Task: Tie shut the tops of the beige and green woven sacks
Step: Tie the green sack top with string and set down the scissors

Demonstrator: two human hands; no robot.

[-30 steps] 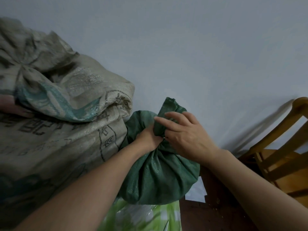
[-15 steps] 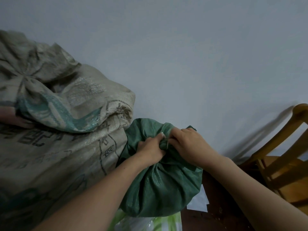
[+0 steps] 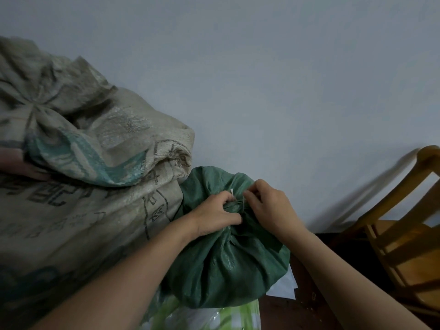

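A small green woven sack (image 3: 226,265) stands low in the middle, its top gathered into a neck. My left hand (image 3: 215,214) grips the bunched neck, and a short whitish string end (image 3: 232,195) sticks up beside its fingers. My right hand (image 3: 271,208) pinches a thin string at the neck from the right. The big beige woven sack (image 3: 90,186) with dark print and a teal patch leans at the left, its top folded over and gathered.
A pale wall (image 3: 262,79) rises behind the sacks. A wooden chair (image 3: 400,234) stands at the right. A green and white plastic bag (image 3: 214,317) lies under the green sack, with white paper (image 3: 284,285) beside it on the dark floor.
The green sack's upright top flap has been pushed down and bunched. My right hand let go of the flap and now pinches the string at the neck. The view tilted upward a little.
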